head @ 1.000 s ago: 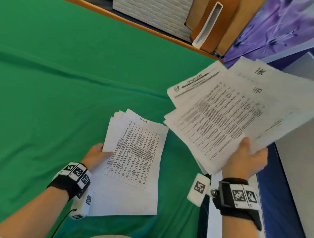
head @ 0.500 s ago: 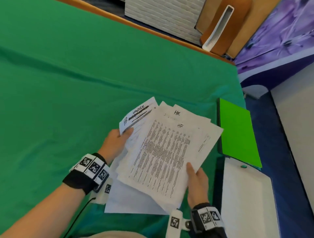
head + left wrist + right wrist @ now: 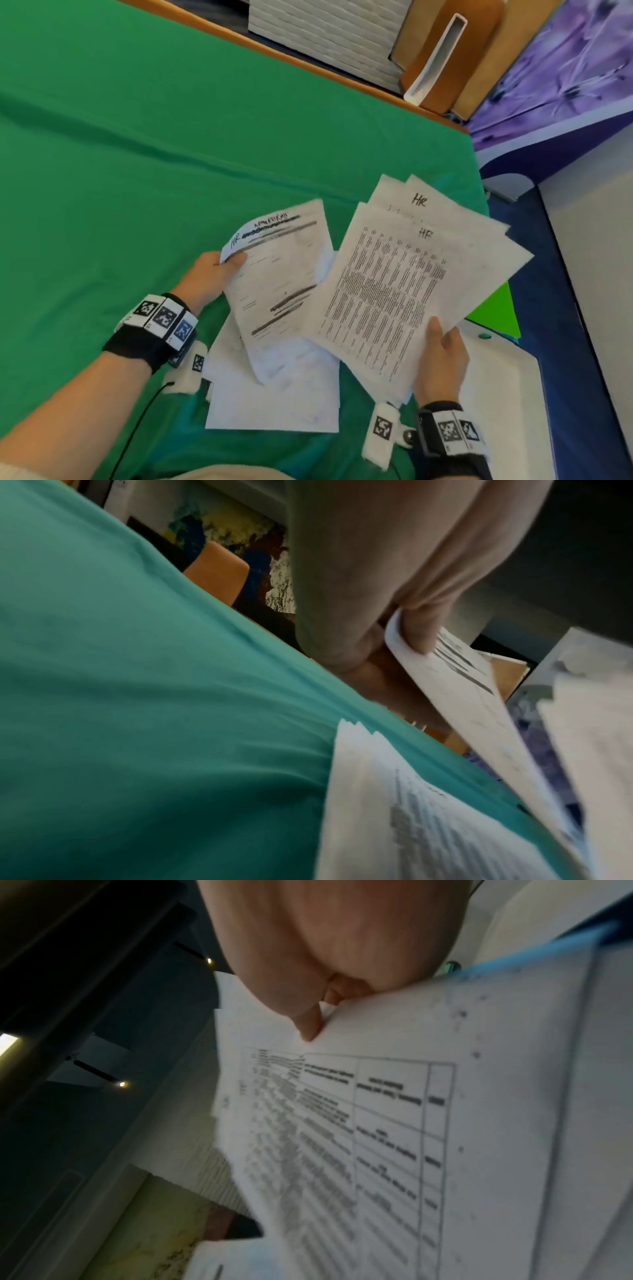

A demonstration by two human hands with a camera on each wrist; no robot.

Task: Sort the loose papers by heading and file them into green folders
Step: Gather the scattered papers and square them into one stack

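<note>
Left hand [image 3: 209, 277]: clamped on one sheet [image 3: 277, 284], thumb over its top-left corner, fingers beneath; seen pinching the edge in the left wrist view too [image 3: 416, 631].
Right hand [image 3: 442, 356]: gripping the HR stack [image 3: 397, 291] at its near edge, thumb on top, fingers hidden below; right wrist view [image 3: 325, 969] blurred, thumb pressed on the printed table.
Single sheet: marked "HR" by hand at the corner, dark struck-out lines across the text, held up and tilted, its right edge tucked under the HR stack.
HR stack: fanned, several sheets, "HR" written on the top two visible, held above the surface's right edge.
Loose pile [image 3: 274, 394]: white sheets lying flat on the surface, below and between both hands.
Green folder [image 3: 496, 313]: bright green, lying to the right, mostly hidden behind the HR stack.
Surface [image 3: 137, 154]: covered in green cloth, creased.
White board [image 3: 507, 394]: beside the right hand, just near side of the folder.
Wrists: black bands with black-and-white marker tags.
</note>
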